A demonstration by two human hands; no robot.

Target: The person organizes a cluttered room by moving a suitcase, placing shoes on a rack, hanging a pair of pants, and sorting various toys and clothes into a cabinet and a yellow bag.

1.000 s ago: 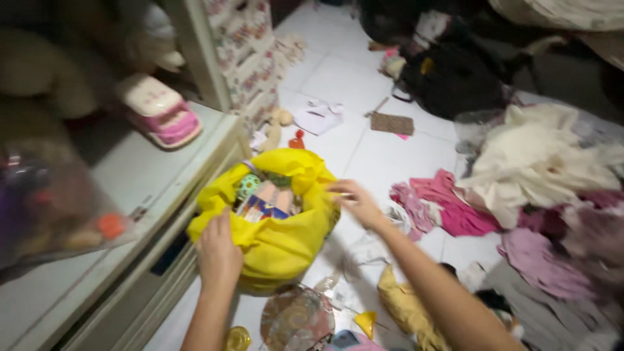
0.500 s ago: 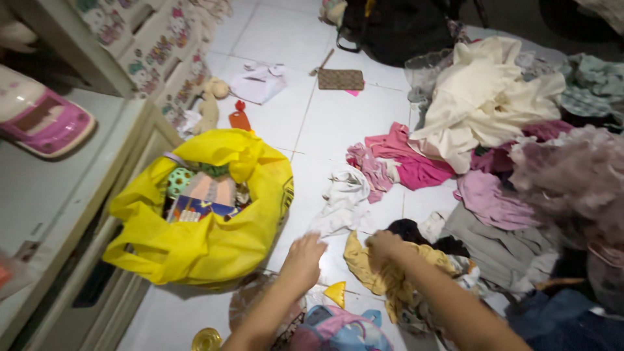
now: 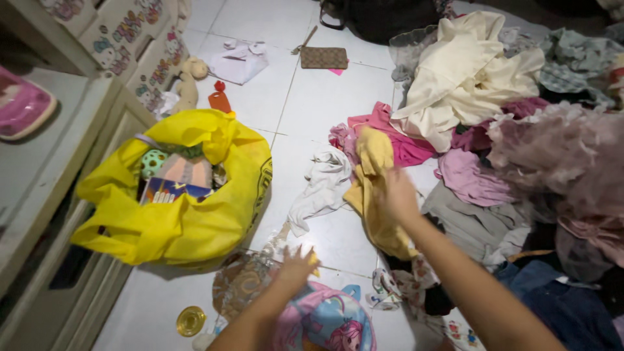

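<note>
My right hand (image 3: pixel 396 195) grips a yellow cloth (image 3: pixel 372 188) and lifts it off the white tiled floor, its upper end raised near the pink clothes. My left hand (image 3: pixel 296 268) hovers low with fingers spread over a clear plastic wrapper (image 3: pixel 244 283) and a small yellow scrap, holding nothing. A large yellow bag (image 3: pixel 179 188) stands open to the left, with a spotted green ball, a book and other toys inside. A white cloth (image 3: pixel 322 185) lies crumpled between the bag and the yellow cloth.
A heap of clothes (image 3: pixel 520 130) covers the floor on the right. A pink cartoon bag (image 3: pixel 325 322) lies below my left hand, a gold lid (image 3: pixel 190 320) beside it. A white cabinet (image 3: pixel 58 162) lines the left. A brown pouch (image 3: pixel 323 57), plush toy (image 3: pixel 188 81) and orange bottle (image 3: pixel 219 99) lie further away.
Both hands left the yellow bag and moved right. My right hand took hold of the yellow cloth on the floor and raised it. The view swung right toward the clothes.
</note>
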